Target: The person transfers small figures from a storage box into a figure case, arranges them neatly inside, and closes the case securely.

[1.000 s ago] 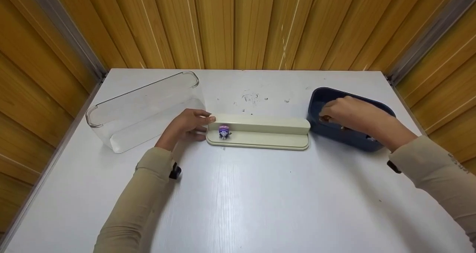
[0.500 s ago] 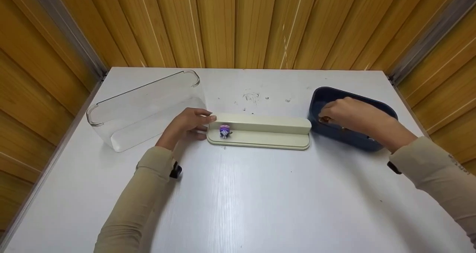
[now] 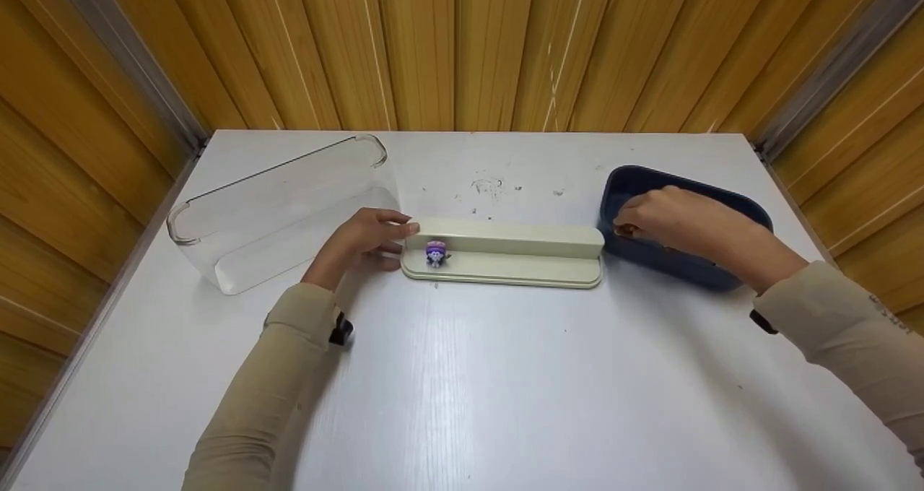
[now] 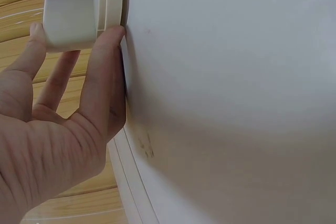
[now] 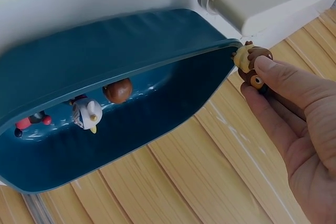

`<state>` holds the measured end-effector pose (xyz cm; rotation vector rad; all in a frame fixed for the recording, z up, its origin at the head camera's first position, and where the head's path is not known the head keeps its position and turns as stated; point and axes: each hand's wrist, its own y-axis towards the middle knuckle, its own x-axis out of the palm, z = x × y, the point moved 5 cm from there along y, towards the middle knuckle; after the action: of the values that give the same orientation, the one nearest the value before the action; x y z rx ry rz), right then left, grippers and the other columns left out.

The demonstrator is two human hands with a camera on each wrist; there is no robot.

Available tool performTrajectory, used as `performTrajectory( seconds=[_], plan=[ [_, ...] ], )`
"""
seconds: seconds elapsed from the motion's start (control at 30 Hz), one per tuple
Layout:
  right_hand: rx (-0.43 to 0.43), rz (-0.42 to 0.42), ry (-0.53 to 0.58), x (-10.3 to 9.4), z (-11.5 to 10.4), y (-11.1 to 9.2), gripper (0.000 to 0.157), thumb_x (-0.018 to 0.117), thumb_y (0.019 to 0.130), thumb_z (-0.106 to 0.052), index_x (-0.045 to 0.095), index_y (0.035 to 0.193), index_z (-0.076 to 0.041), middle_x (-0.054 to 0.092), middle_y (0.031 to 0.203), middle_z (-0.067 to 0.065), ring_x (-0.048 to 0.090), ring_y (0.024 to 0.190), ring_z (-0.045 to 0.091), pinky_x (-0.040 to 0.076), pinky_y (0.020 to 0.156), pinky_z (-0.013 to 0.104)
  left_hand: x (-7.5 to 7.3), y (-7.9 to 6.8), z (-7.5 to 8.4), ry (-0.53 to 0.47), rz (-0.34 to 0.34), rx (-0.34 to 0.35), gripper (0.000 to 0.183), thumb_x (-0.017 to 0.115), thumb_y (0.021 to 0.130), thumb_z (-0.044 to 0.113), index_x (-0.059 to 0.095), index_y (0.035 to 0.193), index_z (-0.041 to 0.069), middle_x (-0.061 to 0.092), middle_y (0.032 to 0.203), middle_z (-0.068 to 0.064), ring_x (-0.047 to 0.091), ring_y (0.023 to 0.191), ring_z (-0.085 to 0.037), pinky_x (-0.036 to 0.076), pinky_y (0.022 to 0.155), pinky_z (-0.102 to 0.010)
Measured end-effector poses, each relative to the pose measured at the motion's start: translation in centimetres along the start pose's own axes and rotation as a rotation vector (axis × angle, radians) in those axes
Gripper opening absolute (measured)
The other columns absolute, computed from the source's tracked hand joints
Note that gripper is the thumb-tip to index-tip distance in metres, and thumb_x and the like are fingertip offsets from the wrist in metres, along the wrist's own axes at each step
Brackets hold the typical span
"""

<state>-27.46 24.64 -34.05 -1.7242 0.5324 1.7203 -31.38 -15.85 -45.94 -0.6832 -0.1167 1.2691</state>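
My left hand (image 3: pixel 367 238) grips the left end of a cream stepped stand (image 3: pixel 520 268), thumb on its upper step and fingers against its end. On the lower step, near that hand, a small purple-hatted figurine (image 3: pixel 436 253) stands upright; part of it shows in the left wrist view. My right hand (image 3: pixel 675 216) is over the dark blue bin (image 3: pixel 729 201). In the right wrist view, its thumb and fingers pinch a brown and yellow figurine (image 5: pixel 252 62) at the bin's rim. Inside lie a white figurine (image 5: pixel 86 111), a round brown-topped one (image 5: pixel 117 91) and a red and black one (image 5: pixel 34 121).
A clear open container (image 3: pixel 281 216) lies at the left of the white table (image 3: pixel 491 375), behind my left hand. Dark smudges (image 3: pixel 487 186) mark the tabletop behind the stand. Yellow wood-look panels (image 3: pixel 491 50) rise beyond the table's back edge.
My right hand has shifted very slightly left over the bin, still pinching the figurine. The left hand, stand and purple-hatted figurine have kept their places.
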Motion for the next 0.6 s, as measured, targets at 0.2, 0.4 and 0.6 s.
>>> performTrajectory(
  seconds=[0.2,0.4,0.6],
  plan=[
    [-0.036,0.04,-0.009,-0.03,-0.16,0.27,0.019,0.077,0.087,0.003,0.076,0.105,-0.005,0.074,0.102,0.007,0.071,0.087,0.022,0.062,0.073,0.036,-0.02,0.08,-0.05,-0.026,-0.003,0.0,0.057,0.074,0.095,0.034,0.056,0.145,0.013,0.061,0.135,-0.011,0.066,0.115,-0.026,0.062,0.08,-0.033],
    [-0.052,0.068,0.017,0.14,-0.36,0.38,0.02,0.078,0.086,0.003,0.076,0.104,-0.004,0.075,0.1,0.007,0.072,0.09,0.023,0.062,0.074,0.037,-0.05,0.22,-0.16,-0.031,0.004,-0.013,0.057,0.075,0.094,0.035,0.057,0.144,0.015,0.061,0.136,-0.01,0.065,0.115,-0.026,0.062,0.081,-0.033],
    [-0.059,0.075,0.036,0.38,-0.81,0.23,0.018,0.078,0.087,0.001,0.076,0.104,-0.004,0.075,0.099,0.007,0.072,0.088,0.022,0.062,0.074,0.037,-0.03,0.3,-0.09,-0.018,0.007,-0.006,0.056,0.075,0.094,0.035,0.058,0.144,0.014,0.061,0.138,-0.011,0.066,0.116,-0.026,0.062,0.08,-0.033]
  ],
)
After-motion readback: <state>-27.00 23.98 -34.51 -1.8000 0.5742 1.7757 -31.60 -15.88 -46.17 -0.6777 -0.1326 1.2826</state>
